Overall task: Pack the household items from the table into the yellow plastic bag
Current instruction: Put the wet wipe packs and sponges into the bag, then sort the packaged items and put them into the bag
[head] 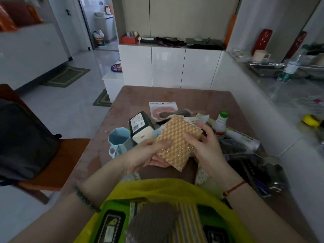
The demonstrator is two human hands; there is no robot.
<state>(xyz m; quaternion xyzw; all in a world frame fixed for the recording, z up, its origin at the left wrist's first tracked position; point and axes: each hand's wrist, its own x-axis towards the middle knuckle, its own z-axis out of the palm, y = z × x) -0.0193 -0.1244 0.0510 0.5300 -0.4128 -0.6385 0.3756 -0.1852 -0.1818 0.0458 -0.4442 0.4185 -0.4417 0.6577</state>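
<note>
Both hands hold a tan, bumpy-textured scouring pad (177, 137) above the brown table (192, 97). My left hand (149, 155) grips its lower left edge from beneath. My right hand (201, 139) pinches its right side. The yellow plastic bag (157, 188) lies open at the near edge, just below the pad, with a grey pad, striped cloth and dark packets inside. Behind the pad a heap of items stays on the table: a light blue mug (118, 141), a dark box with a white end (140, 127), a green-capped white bottle (221, 123) and a white tube (242, 139).
A flat white packet (163, 107) lies at the back of the heap. Dark packets (252, 165) sit at the table's right side. A wooden chair (57, 162) carrying a black backpack (22, 141) stands left. A white counter (280, 95) borders the right.
</note>
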